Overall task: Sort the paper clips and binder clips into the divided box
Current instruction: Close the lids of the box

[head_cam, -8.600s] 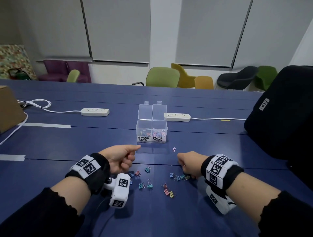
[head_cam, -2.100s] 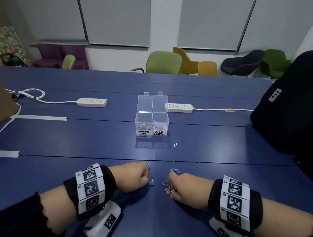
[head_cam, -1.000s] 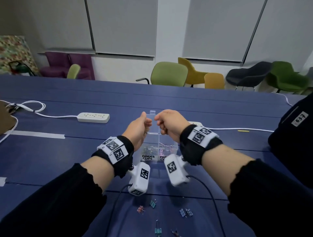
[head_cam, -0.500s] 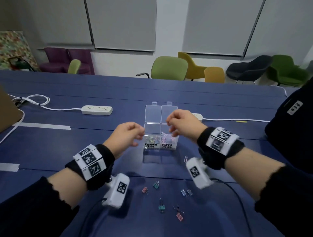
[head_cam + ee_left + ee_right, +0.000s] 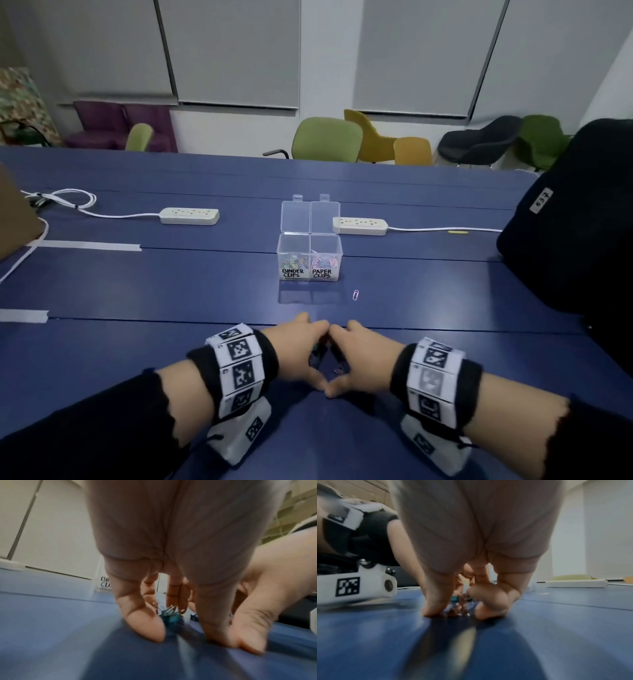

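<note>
clear divided box (image 5: 309,253) holds clips in both halves | left hand (image 5: 297,353), right hand (image 5: 356,359) cupped around binder clips (image 5: 169,618), grasp cannot tell | paper clip (image 5: 355,295) loose

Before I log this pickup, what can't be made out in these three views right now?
- Head view: the left hand and right hand, cupped together, hide the loose binder clips; their number can't be told.
- Wrist views: motion blur; whether fingers grip a clip or only corral them is unclear.
- Divided box: contents too small to count.
- Stray paper clip: too small to make out any detail.
</note>
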The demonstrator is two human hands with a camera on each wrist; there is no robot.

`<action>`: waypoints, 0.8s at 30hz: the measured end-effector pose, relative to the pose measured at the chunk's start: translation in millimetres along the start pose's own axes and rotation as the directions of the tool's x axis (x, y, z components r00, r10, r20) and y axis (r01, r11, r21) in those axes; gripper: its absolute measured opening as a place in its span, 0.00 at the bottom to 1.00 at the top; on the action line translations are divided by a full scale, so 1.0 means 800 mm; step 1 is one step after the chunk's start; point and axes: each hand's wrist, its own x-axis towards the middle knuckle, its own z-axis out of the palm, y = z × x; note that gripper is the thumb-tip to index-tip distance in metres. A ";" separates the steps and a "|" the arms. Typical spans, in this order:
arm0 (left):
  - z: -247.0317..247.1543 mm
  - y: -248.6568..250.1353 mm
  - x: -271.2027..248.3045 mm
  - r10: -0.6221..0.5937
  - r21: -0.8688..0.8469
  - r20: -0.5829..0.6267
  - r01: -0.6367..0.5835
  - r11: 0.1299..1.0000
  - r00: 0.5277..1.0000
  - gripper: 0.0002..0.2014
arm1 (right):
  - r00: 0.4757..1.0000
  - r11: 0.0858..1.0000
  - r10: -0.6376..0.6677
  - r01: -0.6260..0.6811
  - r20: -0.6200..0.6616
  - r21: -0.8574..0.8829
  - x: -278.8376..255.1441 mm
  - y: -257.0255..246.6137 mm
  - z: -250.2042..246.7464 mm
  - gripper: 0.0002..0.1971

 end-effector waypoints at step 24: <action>-0.022 -0.036 -0.020 -0.154 -0.177 -0.209 0.118 0.977 0.966 0.09 | 0.995 0.988 0.098 -0.097 -0.002 0.119 0.014 -0.022 -0.017 0.12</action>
